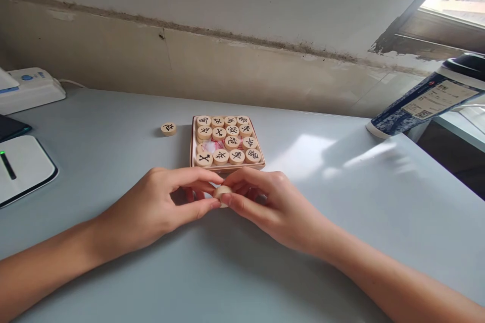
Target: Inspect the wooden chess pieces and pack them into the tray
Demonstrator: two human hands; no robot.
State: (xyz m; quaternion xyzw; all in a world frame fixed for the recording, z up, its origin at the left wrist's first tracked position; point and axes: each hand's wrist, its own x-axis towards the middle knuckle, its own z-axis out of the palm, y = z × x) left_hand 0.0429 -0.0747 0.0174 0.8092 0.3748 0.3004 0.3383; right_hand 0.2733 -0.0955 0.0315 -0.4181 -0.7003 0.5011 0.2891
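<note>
Both hands meet in front of a shallow square box [261, 165] filled with round wooden Chinese chess pieces [219, 133] marked with dark characters. Between the fingertips sits a pale chess piece [222, 191], its upper face showing no character that I can make out. My left hand [161, 199] pinches it from the left, thumb and fingers closed. From the right, my right hand [265, 199] pinches the same piece, thumb against its near side. In the box, gaps in the second row from the front show a pinkish bottom. One loose chess piece [168, 129] lies on the table left of the box.
A blue patterned cup [424, 98] with a black lid stands at the table's right edge. On the left are a white device [28, 166] with a green light, a dark object [13, 127] and a white appliance [34, 92]. Behind the table [151, 282] rises a wall.
</note>
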